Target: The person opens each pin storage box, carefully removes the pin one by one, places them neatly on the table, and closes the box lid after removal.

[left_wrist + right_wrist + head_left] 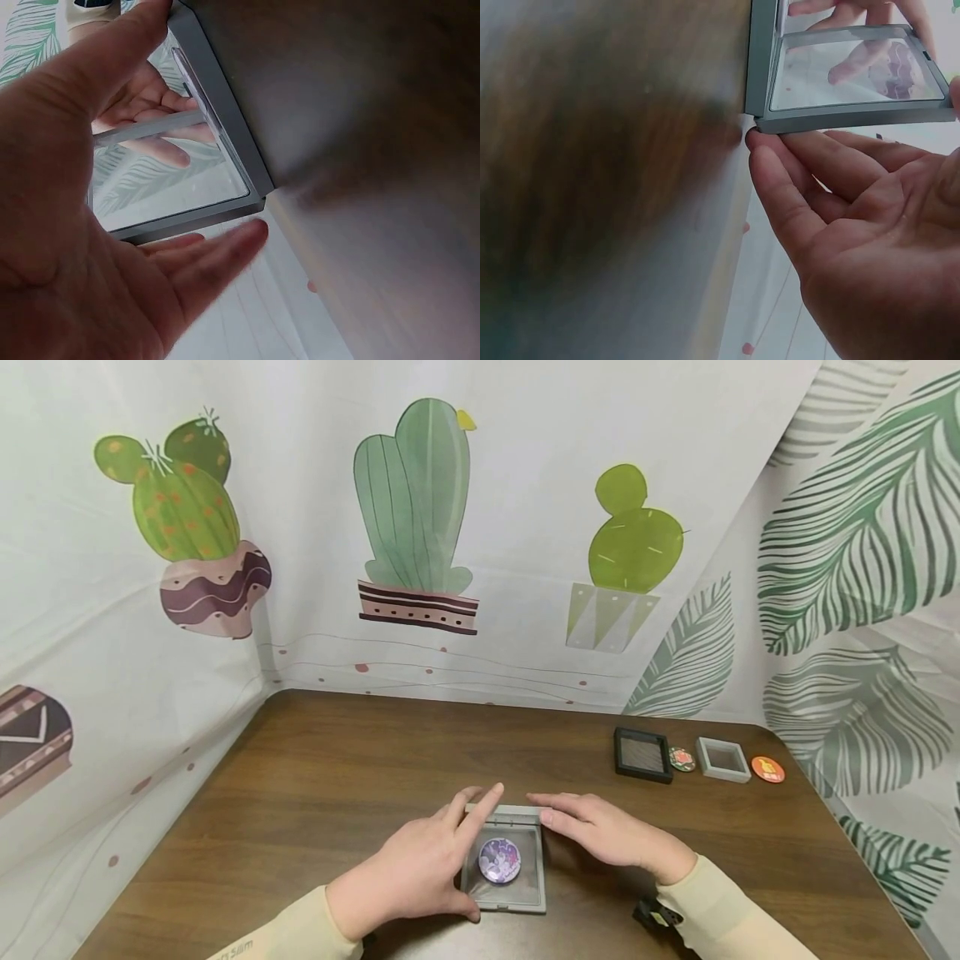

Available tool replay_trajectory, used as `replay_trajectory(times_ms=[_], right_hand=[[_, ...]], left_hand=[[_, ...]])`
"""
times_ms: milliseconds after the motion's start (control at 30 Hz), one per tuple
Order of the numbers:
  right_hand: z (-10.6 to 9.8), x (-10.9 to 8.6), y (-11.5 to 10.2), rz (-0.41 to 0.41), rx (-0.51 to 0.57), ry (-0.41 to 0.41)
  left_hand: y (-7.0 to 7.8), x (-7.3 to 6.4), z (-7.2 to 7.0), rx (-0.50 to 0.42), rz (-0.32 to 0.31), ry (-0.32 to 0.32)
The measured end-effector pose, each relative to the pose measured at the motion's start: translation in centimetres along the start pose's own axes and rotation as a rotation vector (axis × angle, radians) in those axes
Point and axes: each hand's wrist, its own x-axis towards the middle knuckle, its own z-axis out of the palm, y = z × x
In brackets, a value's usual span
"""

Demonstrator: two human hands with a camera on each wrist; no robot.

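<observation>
A grey square display case (pixel 517 907) with clear film panes lies on the table between both hands, its lid (pixel 855 118) standing upright from the far side. On the film of the lower half rests a round purple badge (pixel 499 861). My left hand (pixel 420 870) spans the case's left side, thumb at the near-left corner, extended fingers behind the lid's left edge. At the far-right corner is my right hand (pixel 609 835); its thumb touches the lid's edge and its straightened fingers reach behind. The left wrist view shows the fingers of the left hand (pixel 112 247) beside the lid.
At the table's back right lie a black display frame (pixel 642 755), a red-and-green round badge (pixel 682 759), a light grey frame (pixel 723 759) and an orange badge (pixel 768 769). Patterned curtains (pixel 525 527) hang along the table's back and sides.
</observation>
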Motion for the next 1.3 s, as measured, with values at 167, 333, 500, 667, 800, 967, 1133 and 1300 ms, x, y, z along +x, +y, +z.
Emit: replay_trajectory(times_ms=[167, 333, 500, 667, 800, 967, 1133, 1300], right_hand=[[0.0, 0.1, -0.3, 0.025, 0.036, 0.034], [0.0, 0.2, -0.3, 0.079, 0.074, 0.057], [0.1, 0.4, -0.2, 0.129, 0.087, 0.074], [0.1, 0.5, -0.6, 0.196, 0.113, 0.088], [0.1, 0.7, -0.9, 0.206, 0.109, 0.106], [0.1, 0.8, -0.7, 0.185, 0.159, 0.101], [0.2, 1.0, -0.5, 0.189, 0.233, 0.102], [0.5, 1.5, -0.2, 0.226, 0.266, 0.122]], left_hand=[[-0.1, 0.0, 0.0, 0.083, -0.026, 0.016], [-0.1, -0.1, 0.1, 0.092, -0.052, 0.012], [-0.2, -0.1, 0.1, 0.087, -0.050, 0.024], [-0.2, -0.1, 0.0, 0.097, -0.033, 0.039], [-0.2, 0.0, -0.1, 0.110, -0.023, 0.044], [-0.2, 0.0, -0.2, 0.100, -0.023, 0.028], [-0.1, 0.0, -0.1, 0.106, -0.035, 0.033], [-0.1, -0.1, 0.1, 0.116, -0.054, 0.055]])
